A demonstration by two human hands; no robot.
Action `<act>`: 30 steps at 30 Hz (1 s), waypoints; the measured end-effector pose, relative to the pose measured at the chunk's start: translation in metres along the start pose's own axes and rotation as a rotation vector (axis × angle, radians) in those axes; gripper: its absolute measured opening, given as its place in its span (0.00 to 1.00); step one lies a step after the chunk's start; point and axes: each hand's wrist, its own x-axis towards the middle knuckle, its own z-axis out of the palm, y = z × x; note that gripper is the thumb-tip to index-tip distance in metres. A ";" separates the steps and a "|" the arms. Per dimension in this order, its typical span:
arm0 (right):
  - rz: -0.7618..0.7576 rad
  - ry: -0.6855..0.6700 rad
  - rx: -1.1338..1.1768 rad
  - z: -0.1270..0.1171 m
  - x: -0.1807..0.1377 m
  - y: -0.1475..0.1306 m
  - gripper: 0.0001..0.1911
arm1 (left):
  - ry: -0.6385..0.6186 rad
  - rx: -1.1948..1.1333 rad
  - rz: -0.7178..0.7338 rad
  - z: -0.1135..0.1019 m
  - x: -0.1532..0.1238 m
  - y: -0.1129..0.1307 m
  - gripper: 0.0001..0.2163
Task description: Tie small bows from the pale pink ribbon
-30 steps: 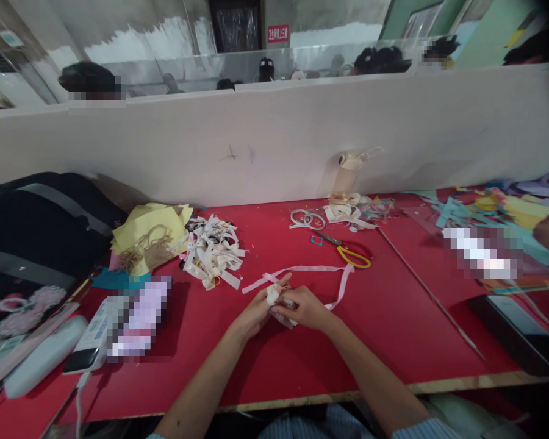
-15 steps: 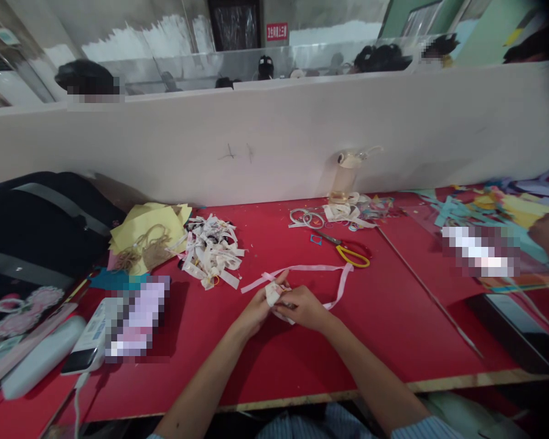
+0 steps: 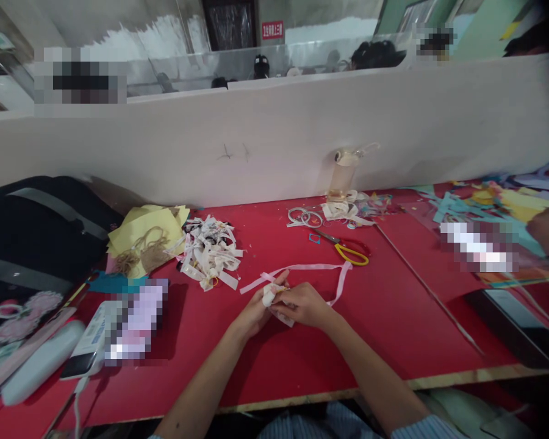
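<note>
My left hand (image 3: 255,311) and my right hand (image 3: 303,303) meet at the middle of the red table (image 3: 393,323). Both pinch a small folded piece of pale ribbon (image 3: 269,295) held between their fingertips. A long pink ribbon (image 3: 320,267) runs from the hands in a loop to the right and trails off to the left on the table.
A pile of cut ribbon pieces (image 3: 209,250) lies behind the hands to the left, next to yellow paper with twine (image 3: 145,237). Yellow-handled scissors (image 3: 348,250) and a clear bottle (image 3: 341,177) stand farther back. A black bag (image 3: 36,231) fills the left. Another person's hand (image 3: 546,231) is at the right edge.
The hands have stayed in place, and the fingers have shifted slightly on the folded ribbon piece. The view has dipped a little.
</note>
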 end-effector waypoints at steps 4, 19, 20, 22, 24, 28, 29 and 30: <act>-0.033 -0.035 -0.071 -0.001 -0.001 0.003 0.11 | -0.011 0.056 -0.025 0.001 -0.001 -0.002 0.26; 0.174 -0.022 0.593 -0.001 -0.001 -0.008 0.16 | -0.064 -0.021 0.097 -0.003 -0.003 0.002 0.27; 0.156 -0.008 0.565 -0.001 -0.001 -0.009 0.15 | -0.067 -0.036 0.096 -0.003 -0.003 0.003 0.27; 0.124 0.022 0.481 0.002 -0.002 -0.009 0.14 | -0.067 -0.060 0.089 -0.002 -0.003 0.003 0.26; 0.094 0.042 0.351 0.005 -0.002 -0.008 0.13 | -0.059 -0.052 0.081 -0.002 -0.003 0.003 0.26; 0.016 0.090 0.022 0.014 -0.004 -0.003 0.10 | -0.008 0.067 0.068 -0.002 -0.002 0.000 0.25; 0.002 0.107 -0.025 0.016 -0.004 -0.002 0.10 | 0.020 0.095 0.082 -0.002 -0.001 0.000 0.25; -0.010 0.122 -0.051 0.017 -0.004 -0.001 0.11 | 0.052 0.118 0.103 -0.002 -0.001 -0.001 0.24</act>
